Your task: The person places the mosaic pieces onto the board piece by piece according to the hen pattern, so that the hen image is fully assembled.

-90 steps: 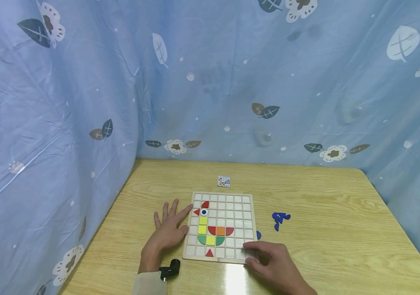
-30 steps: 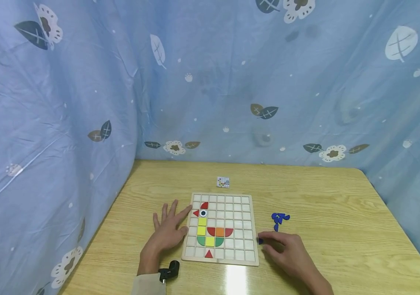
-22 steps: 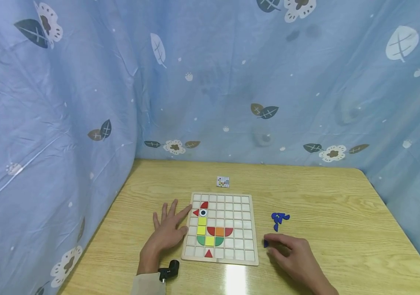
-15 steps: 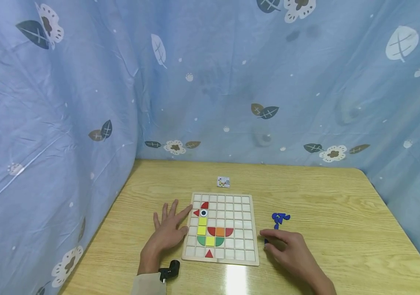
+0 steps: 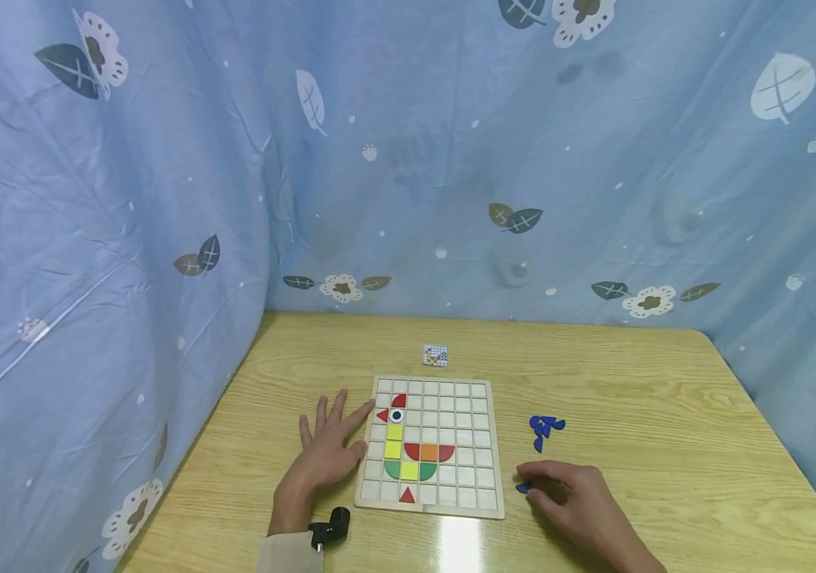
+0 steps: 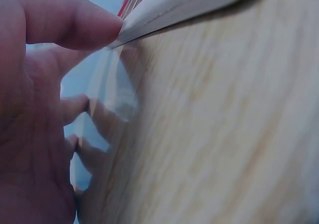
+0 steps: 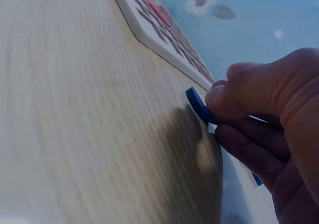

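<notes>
On the wooden tabletop (image 5: 630, 382) lies a gridded puzzle board (image 5: 475, 481). The left hand (image 5: 327, 450) lies flat, fingers spread, touching the board's left edge. Right of the board, the right hand (image 5: 574, 497) closes its grip, thumb and fingertips pinching a blue piece (image 7: 198, 106) at the tabletop, near the loose blue pieces (image 5: 544, 428).

Left hand (image 5: 327, 448) lying flat, palm down, fingers straight and spread, pointing far and right, wrist and pale cuff near. Right hand (image 5: 574, 500) low on the near right, fingers curled, thumb and fingertips (image 7: 234, 97) closed in a pinching grip.
</notes>
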The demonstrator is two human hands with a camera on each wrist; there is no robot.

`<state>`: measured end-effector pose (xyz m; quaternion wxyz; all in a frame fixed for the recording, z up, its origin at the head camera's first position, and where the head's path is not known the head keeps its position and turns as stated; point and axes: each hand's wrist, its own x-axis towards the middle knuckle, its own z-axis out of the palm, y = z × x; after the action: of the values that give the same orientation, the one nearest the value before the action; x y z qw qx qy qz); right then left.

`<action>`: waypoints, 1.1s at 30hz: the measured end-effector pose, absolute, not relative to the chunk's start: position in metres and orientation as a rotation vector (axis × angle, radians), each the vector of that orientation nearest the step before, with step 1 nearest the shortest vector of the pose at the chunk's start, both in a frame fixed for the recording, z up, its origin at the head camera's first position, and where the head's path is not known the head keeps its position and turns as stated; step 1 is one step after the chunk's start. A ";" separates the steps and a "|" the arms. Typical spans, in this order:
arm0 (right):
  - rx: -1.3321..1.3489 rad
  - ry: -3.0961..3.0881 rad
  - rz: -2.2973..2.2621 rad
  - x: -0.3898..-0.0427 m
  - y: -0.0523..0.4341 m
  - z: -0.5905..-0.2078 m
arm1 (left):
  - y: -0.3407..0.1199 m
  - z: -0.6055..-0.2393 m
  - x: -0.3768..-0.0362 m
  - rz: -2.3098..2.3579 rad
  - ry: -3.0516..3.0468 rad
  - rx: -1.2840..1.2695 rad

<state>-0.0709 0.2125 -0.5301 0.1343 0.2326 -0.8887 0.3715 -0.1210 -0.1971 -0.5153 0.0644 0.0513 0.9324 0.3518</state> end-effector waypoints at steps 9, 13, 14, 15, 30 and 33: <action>0.753 -2.494 1.188 -0.069 0.206 -0.534 | -0.200 -0.516 -0.121 1.065 2.810 0.159; 0.745 -2.475 1.154 -0.070 0.200 -0.535 | -0.200 -0.516 -0.120 1.070 2.809 0.158; 0.742 -2.474 1.149 -0.071 0.199 -0.535 | -0.200 -0.517 -0.120 1.070 2.810 0.159; 0.737 -2.474 1.136 -0.071 0.198 -0.535 | -0.200 -0.517 -0.120 1.070 2.810 0.160; 0.898 -2.392 0.994 -0.110 0.185 -0.510 | -0.198 -0.517 -0.121 1.065 2.809 0.148; 0.949 -2.401 1.008 -0.119 0.178 -0.505 | -0.198 -0.516 -0.122 1.065 2.806 0.151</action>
<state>-0.1192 0.1785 -0.5047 0.1841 0.3365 -0.8515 0.3574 -0.1216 -0.1982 -0.5163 0.0684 0.0501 0.9316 0.3535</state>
